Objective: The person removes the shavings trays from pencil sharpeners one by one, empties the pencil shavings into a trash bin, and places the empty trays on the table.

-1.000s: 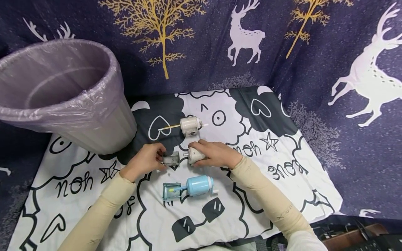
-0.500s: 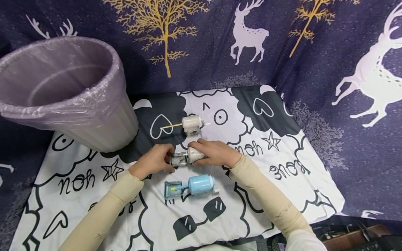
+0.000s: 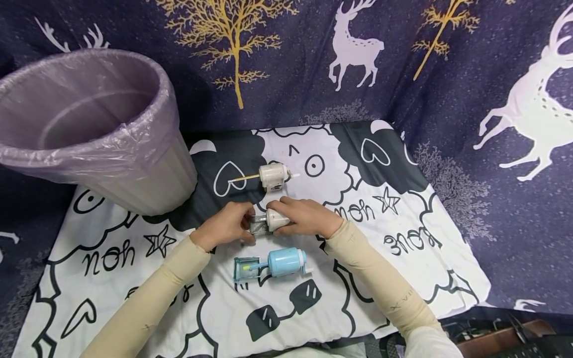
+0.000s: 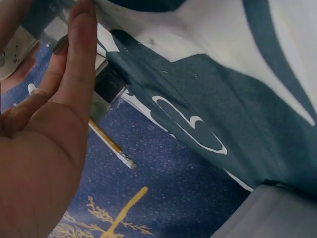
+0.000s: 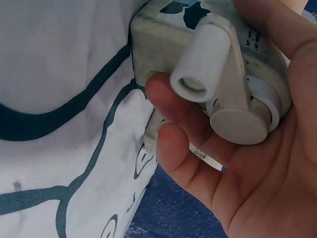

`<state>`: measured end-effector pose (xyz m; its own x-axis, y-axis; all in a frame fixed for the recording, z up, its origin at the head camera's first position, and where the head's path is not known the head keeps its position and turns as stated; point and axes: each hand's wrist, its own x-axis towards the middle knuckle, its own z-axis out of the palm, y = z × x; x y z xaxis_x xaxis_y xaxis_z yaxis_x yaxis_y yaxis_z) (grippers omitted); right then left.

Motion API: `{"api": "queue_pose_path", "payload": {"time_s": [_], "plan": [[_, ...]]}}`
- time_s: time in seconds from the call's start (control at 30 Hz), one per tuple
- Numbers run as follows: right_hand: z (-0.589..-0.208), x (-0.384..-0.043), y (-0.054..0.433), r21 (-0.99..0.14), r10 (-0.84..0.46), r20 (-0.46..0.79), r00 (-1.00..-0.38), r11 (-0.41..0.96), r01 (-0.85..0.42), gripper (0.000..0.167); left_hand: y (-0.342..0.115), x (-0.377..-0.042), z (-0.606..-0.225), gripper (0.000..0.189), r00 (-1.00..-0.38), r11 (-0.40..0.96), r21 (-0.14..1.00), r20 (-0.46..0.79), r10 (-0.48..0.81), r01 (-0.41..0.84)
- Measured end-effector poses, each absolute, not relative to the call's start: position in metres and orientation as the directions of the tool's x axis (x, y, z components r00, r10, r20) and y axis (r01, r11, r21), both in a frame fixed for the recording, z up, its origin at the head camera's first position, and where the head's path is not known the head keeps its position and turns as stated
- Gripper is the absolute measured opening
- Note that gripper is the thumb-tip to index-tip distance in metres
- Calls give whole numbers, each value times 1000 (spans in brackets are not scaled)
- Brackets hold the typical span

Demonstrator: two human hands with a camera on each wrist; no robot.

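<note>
In the head view my left hand pinches a clear plastic shavings drawer by its outer end. The drawer's other end meets the front of a white crank pencil sharpener; how deep it sits is hard to tell. My right hand grips that sharpener's body from the right. The right wrist view shows fingers curled under the sharpener beside its white crank handle. Nearer me lies a blue pencil sharpener, its clear drawer pulled out in front.
Behind my hands stands another white sharpener with a yellow pencil sticking out leftward. A large lined trash bin occupies the back left. A patterned cloth covers the table, and a dark deer-print curtain hangs behind.
My left hand has moved right with the drawer, closing the gap to the white sharpener. The right hand keeps its grip in nearly the same place.
</note>
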<state>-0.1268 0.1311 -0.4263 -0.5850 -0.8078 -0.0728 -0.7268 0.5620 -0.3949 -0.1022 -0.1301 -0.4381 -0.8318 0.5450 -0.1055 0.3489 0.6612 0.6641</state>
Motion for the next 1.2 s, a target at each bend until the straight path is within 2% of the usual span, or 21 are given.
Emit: {"api": "queue_pose_path", "payload": {"time_s": [0.17,0.33,0.57,0.73,0.9,1.0,1.13,1.2], "plan": [[-425,-127,131,-395,-805,-65,-590,563,-726,60,-125,-102,-439,51,-837,659,674,-108,536,335],[-425,-127,127,-401,-808,-61,-585,557,-727,60,-116,-104,-439,51,-807,630,662,-64,588,407],[-424,-127,124,-405,-812,-69,-580,554,-728,62,-111,-105,-431,88,-815,652,677,-134,563,340],[-421,-126,126,-382,-800,-71,-596,574,-724,61,-102,-105,-430,100,-815,659,664,-127,566,354],[-421,-124,125,-375,-807,-58,-588,564,-736,65,-92,-103,-430,106,-826,662,638,-71,559,394],[-423,-122,123,-371,-811,-40,-583,554,-745,66,-89,-103,-430,103,-823,645,644,-40,566,412],[-426,-121,124,-387,-799,-53,-599,569,-726,70,-91,-105,-431,101,-803,625,647,-32,595,437],[-426,-120,126,-419,-787,-66,-613,580,-699,77,-95,-104,-428,103,-800,634,636,-45,599,439]]}}
